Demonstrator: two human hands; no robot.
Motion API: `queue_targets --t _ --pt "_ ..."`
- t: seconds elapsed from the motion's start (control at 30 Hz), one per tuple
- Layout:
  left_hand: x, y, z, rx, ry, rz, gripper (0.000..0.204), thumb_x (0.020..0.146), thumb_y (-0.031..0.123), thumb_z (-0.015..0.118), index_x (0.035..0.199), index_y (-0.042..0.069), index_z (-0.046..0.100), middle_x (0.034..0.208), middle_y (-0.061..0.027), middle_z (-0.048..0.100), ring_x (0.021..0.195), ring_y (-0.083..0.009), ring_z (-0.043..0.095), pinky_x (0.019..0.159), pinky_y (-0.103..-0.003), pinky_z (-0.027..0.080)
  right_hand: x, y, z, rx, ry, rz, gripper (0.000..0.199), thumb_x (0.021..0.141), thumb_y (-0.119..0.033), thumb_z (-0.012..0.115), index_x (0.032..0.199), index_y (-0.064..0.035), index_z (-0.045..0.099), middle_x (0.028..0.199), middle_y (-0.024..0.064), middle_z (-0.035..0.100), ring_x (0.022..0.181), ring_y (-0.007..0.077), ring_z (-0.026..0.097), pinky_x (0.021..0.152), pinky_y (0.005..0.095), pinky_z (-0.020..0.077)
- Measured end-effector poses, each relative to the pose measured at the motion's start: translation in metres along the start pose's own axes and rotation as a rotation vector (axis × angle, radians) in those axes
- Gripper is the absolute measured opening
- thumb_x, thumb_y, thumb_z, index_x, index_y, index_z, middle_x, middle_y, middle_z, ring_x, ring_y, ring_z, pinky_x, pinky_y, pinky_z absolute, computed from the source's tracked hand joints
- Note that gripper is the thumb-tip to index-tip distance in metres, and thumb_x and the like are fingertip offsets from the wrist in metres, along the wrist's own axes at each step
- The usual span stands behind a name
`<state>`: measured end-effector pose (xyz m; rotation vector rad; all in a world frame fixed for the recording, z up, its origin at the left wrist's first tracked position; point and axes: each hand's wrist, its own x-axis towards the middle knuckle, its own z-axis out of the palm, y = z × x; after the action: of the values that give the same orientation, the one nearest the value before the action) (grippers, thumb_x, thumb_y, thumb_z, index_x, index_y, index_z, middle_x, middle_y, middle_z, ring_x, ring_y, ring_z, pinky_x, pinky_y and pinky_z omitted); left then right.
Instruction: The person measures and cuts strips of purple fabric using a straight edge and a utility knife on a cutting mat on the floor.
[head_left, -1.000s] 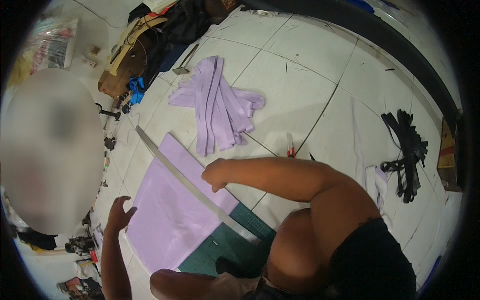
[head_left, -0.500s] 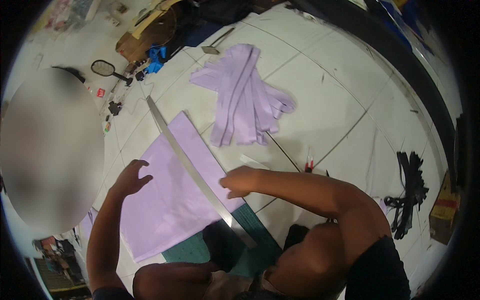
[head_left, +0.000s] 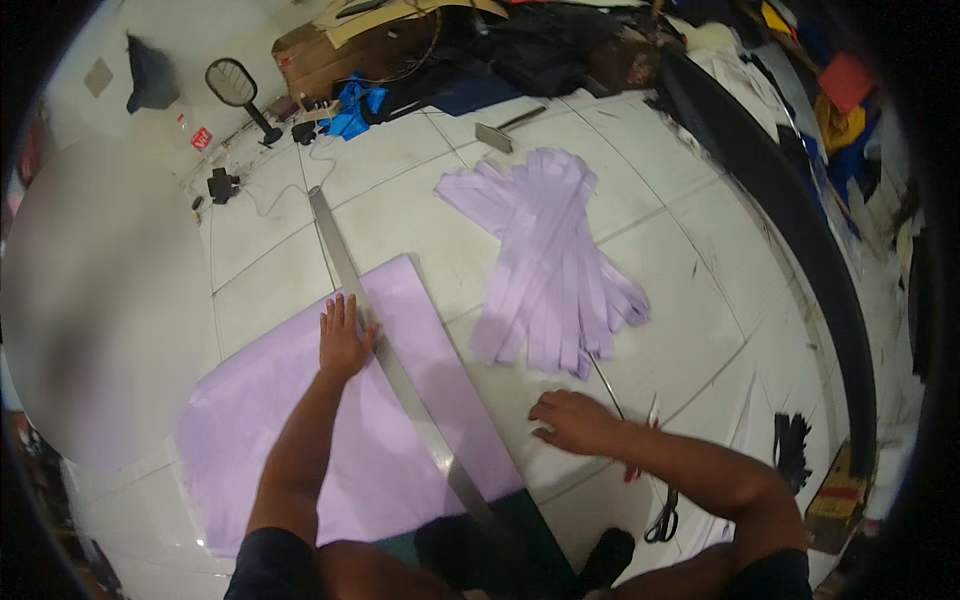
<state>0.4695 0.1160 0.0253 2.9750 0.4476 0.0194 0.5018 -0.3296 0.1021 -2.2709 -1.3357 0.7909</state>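
Head view showed cut lilac strips (head_left: 553,262) heaped beyond; my left hand (head_left: 343,340) pressed flat, fingers spread, on the lilac sheet (head_left: 330,440) beside the steel ruler (head_left: 400,385), right hand (head_left: 575,422) spread on tile

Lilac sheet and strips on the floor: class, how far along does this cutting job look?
Done: a fanned pile of lilac strips lies on the tiles. In hand: the left hand presses flat on the lilac sheet beside the long metal ruler laid across it; the right hand rests on bare tile, holding nothing. Left: most of the sheet is uncut.
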Motion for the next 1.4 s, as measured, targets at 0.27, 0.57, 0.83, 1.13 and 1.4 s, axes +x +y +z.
queue_targets --t 0.27,0.57,0.83,1.13,1.4 --pt "0.011 0.015 0.033 -0.134 0.079 -0.068 0.077 0.098 0.048 0.048 0.153 -0.003 0.027 0.159 -0.0272 0.023 0.149 -0.0425 0.017 0.122 -0.054 0.010 0.193 -0.051 0.056 -0.022 0.528 0.008 0.051 0.093 -0.030 0.062 0.136 -0.0043 0.051 0.143 0.0187 0.045 0.135 0.0376 0.041 0.110 0.0538 0.0334" --pt "0.008 0.002 0.028 -0.178 -0.016 -0.120 0.079 0.095 0.045 0.052 0.153 -0.001 0.026 0.161 -0.0250 0.020 0.150 -0.0407 0.014 0.122 -0.053 0.008 0.267 -0.055 0.073 -0.130 0.421 0.271 0.064 0.095 -0.038 0.058 0.147 -0.0044 0.041 0.155 0.0168 0.034 0.149 0.0351 0.023 0.121 0.0548 0.0129" --pt "0.015 0.002 0.030 -0.117 -0.042 -0.100 0.078 0.097 0.046 0.049 0.156 0.002 0.022 0.162 -0.0228 0.017 0.151 -0.0380 0.012 0.123 -0.052 0.006 0.247 -0.058 0.060 -0.004 0.472 0.259 0.056 0.092 -0.031 0.061 0.140 -0.0055 0.048 0.150 0.0176 0.039 0.144 0.0374 0.030 0.117 0.0586 0.0217" --pt "0.012 0.001 0.037 -0.099 0.002 -0.100 0.075 0.096 0.043 0.049 0.154 0.003 0.025 0.161 -0.0217 0.020 0.150 -0.0385 0.015 0.123 -0.051 0.007 0.018 -0.132 0.137 0.254 0.346 0.599 0.050 0.079 -0.040 0.077 0.111 -0.0055 0.061 0.105 0.0180 0.062 0.101 0.0369 0.060 0.085 0.0464 0.0482" --pt "0.007 0.005 0.040 -0.125 0.081 -0.064 0.071 0.098 0.042 0.049 0.153 0.002 0.029 0.160 -0.0232 0.024 0.149 -0.0403 0.019 0.122 -0.053 0.010 -0.034 -0.158 0.194 0.268 0.141 0.811 0.054 0.077 -0.038 0.078 0.115 -0.0056 0.057 0.107 0.0159 0.059 0.100 0.0373 0.061 0.084 0.0479 0.0501"
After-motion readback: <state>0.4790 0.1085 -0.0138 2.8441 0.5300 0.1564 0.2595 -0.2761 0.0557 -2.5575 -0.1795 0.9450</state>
